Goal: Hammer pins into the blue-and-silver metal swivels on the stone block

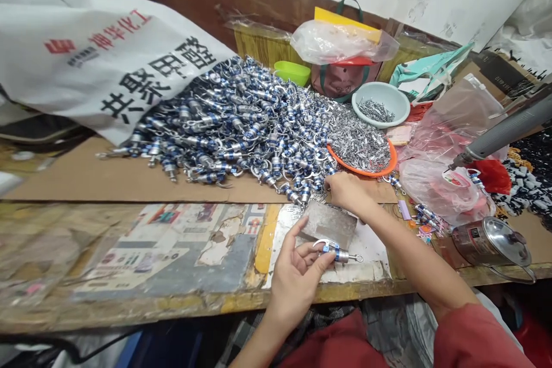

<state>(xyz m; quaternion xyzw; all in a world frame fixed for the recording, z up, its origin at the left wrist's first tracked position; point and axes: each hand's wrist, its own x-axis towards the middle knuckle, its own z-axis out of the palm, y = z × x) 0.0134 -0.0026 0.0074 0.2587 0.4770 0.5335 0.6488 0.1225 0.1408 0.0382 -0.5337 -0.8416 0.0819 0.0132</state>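
Observation:
My left hand (297, 270) pinches a small blue-and-silver metal clasp (338, 252) between thumb and fingers, held over a grey metal plate (330, 221) near the bench's front edge. My right hand (347, 190) reaches forward, fingers curled down at the near edge of an orange dish (375, 171) heaped with small silver parts; what the fingers hold is hidden. A large heap of the same blue-and-silver clasps (241, 121) spreads over brown cardboard to the left of that dish.
A white printed sack (86, 52) lies at the back left. A pale bowl of silver parts (382, 104), a green bowl (292, 72), plastic bags (444, 184), a steel pot (491, 241) and a grey tool handle (504, 132) crowd the right side.

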